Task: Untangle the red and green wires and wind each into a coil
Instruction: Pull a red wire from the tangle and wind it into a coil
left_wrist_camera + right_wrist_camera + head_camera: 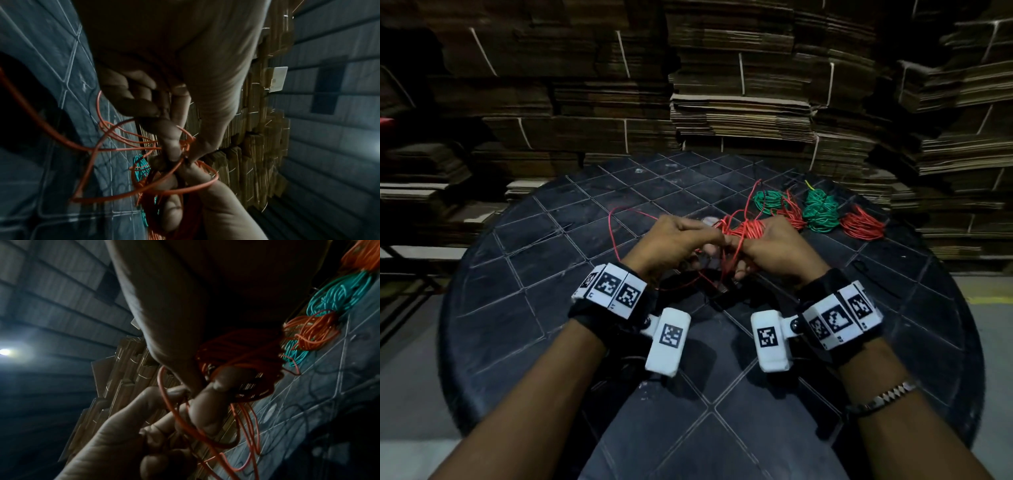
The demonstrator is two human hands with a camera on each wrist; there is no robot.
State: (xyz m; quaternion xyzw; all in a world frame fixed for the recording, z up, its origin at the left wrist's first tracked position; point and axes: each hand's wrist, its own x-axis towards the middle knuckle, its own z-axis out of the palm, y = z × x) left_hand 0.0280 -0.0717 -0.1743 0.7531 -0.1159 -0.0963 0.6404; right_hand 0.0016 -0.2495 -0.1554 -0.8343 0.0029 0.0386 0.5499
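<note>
Your hands meet above the middle of the round black table (524,342), and that table is the landmark for everything here. Your right hand (774,250) is wrapped around a partly wound red wire coil (750,229), which sits raised off the tabletop between your fingers; your left hand (671,243) pinches a strand of the same red wire (616,240) just beside the coil, thumb and forefinger closed on it. From the pinch the loose wire swings out in a wide loop toward the table's left side and drops back under your wrists, with several slack loops hanging below your hands (these cross in front of your fingers in both wrist views and hide part of the grip). On the table's far right lie the other bundles: a green coil (770,202) with a loose red bundle (794,214) partly over it, then a larger green coil (820,214), then a red coil (863,226) nearest the rim, all well apart from your hands. Beyond the table's far edge rise stacks of flattened cardboard (739,113), tied with string.
</note>
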